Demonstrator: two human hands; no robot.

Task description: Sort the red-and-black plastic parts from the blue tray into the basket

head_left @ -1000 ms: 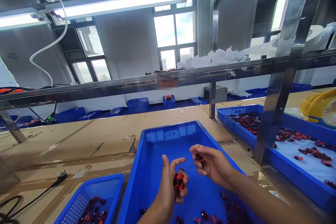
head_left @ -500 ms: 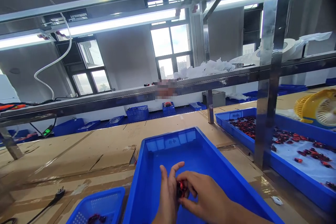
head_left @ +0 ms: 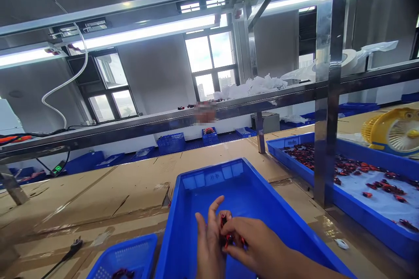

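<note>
My left hand [head_left: 209, 244] and my right hand [head_left: 253, 246] meet over the middle blue tray [head_left: 209, 178], at the bottom of the view. Between their fingertips they pinch a small red and black part [head_left: 226, 234]. The left index finger points up; the other left fingers curl round the part. My right fingers press on it from the right. The tray's floor near the hands shows bare blue plastic.
A small blue basket [head_left: 124, 256] with red and black parts sits at lower left, beside a black plug [head_left: 76, 244]. A second blue tray [head_left: 360, 174] of such parts lies right, behind a steel post [head_left: 325, 96]. A yellow fan [head_left: 396, 133] stands far right. Cardboard [head_left: 98, 192] covers the bench.
One second ago my hands were apart, each holding a part. They have come together on one red and black part. The view has tilted up slightly.
</note>
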